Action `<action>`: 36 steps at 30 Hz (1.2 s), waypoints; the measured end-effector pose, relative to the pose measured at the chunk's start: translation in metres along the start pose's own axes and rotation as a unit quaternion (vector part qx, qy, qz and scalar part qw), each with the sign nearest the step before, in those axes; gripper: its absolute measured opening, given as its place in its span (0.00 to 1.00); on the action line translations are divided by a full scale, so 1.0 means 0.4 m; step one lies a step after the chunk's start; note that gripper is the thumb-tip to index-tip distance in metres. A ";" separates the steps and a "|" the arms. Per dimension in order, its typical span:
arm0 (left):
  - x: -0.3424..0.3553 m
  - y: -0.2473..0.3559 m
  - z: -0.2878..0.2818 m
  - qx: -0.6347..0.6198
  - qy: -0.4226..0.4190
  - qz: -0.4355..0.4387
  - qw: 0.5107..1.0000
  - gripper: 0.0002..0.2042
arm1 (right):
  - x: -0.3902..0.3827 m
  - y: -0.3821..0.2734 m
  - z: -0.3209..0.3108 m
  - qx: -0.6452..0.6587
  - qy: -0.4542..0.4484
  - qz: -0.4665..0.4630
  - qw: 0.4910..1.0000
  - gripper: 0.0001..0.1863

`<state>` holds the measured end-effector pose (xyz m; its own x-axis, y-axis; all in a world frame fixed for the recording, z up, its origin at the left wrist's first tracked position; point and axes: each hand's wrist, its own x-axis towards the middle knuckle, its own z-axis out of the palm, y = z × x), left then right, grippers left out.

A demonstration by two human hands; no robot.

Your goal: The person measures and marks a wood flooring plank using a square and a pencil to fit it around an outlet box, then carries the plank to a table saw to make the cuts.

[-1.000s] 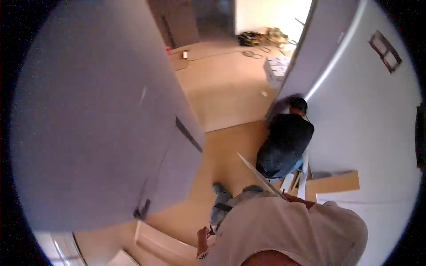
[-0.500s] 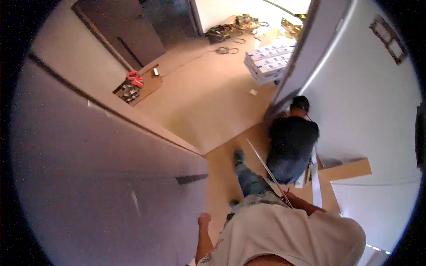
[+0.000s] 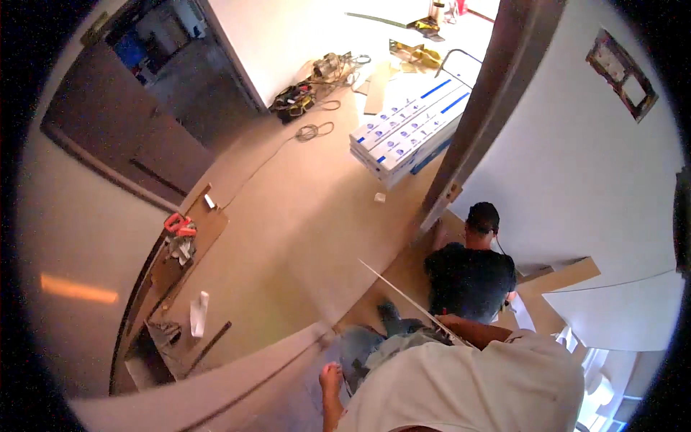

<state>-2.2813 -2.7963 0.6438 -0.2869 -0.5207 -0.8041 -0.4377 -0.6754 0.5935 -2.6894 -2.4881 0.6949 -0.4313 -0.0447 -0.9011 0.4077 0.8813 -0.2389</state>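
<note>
My right hand (image 3: pixel 450 322) is closed on a long thin pale strip (image 3: pixel 389 282), held slanting forward at my side. Low at the centre, my left hand (image 3: pixel 330 376) hangs with curled fingers near the door edge beside me; what it holds, if anything, is too small to make out. A co-worker (image 3: pixel 468 281) in a dark T-shirt and cap crouches ahead on the right at the foot of the door frame (image 3: pixel 489 93). Cardboard pieces (image 3: pixel 554 277) lie beside that person along the white wall (image 3: pixel 604 209).
Beyond the doorway are stacked white-and-blue cartons (image 3: pixel 407 126), a tool bag (image 3: pixel 291 101), coiled cable (image 3: pixel 309 132) and yellow tools (image 3: pixel 414 54). At the left, a red-handled tool (image 3: pixel 180 225) rests on a board near an open doorway (image 3: pixel 180 72).
I have moved forward past the grey door into the doorway, so more of the hallway floor and cartons shows. My right hand still holds the strip; the co-worker stays crouched.
</note>
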 end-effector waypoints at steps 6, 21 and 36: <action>0.201 0.347 0.017 0.008 -0.014 -0.020 1.000 0.12 | 0.114 -0.203 0.024 0.016 0.019 0.037 0.999 0.29; 0.964 1.248 -0.088 0.064 -0.069 -0.059 0.994 0.08 | 0.165 -1.049 0.105 0.185 0.070 0.041 0.979 0.28; 1.381 1.925 0.235 0.209 -0.114 -0.081 0.968 0.12 | 0.435 -1.812 -0.231 0.270 0.087 0.003 0.959 0.37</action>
<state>-2.8569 -3.5550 0.6533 -0.3455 -0.2644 -0.9004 -0.7858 -0.4430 0.4316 -3.1342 -3.0913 0.7448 -0.5363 0.0806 -0.8401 0.7474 0.5079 -0.4284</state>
